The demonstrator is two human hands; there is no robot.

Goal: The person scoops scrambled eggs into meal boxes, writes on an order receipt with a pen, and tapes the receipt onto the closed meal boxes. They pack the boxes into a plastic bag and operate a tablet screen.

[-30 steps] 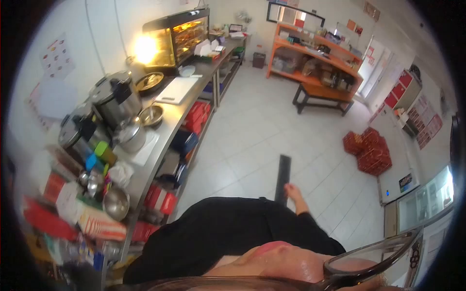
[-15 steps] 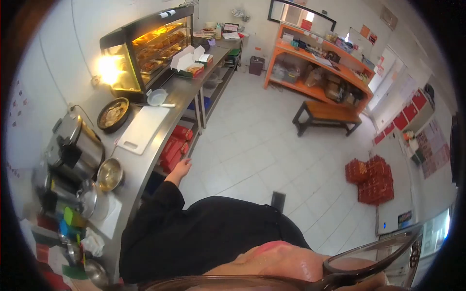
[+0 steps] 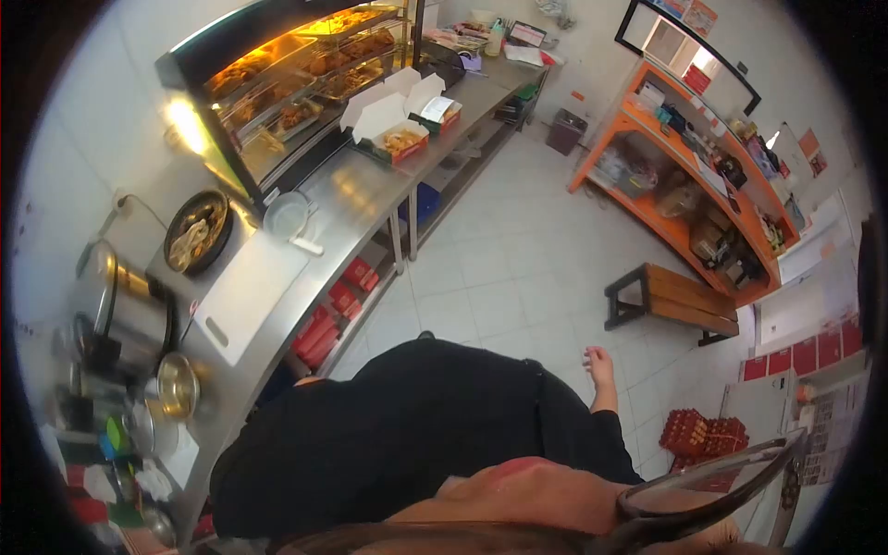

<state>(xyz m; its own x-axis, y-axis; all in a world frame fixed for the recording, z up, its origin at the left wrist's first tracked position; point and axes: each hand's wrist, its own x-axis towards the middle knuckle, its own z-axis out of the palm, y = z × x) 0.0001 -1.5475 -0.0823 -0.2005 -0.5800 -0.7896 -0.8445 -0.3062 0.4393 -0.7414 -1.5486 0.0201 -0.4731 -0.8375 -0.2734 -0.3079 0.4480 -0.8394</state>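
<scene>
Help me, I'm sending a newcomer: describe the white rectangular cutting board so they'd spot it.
Find the long silver metal counter and its round black pan. The white rectangular cutting board lies beside the pan; unlike its round neighbours, it's flat with a slot at one end.

Looks like a takeaway food shop, kitchen side: lit glass warmer [image 3: 307, 161] stocked with cooked food [image 3: 365, 48], filled takeaway box [image 3: 372, 113], steel tabletop [image 3: 356, 196], cutting board [image 3: 252, 291], big metal cooker [image 3: 134, 301].
</scene>
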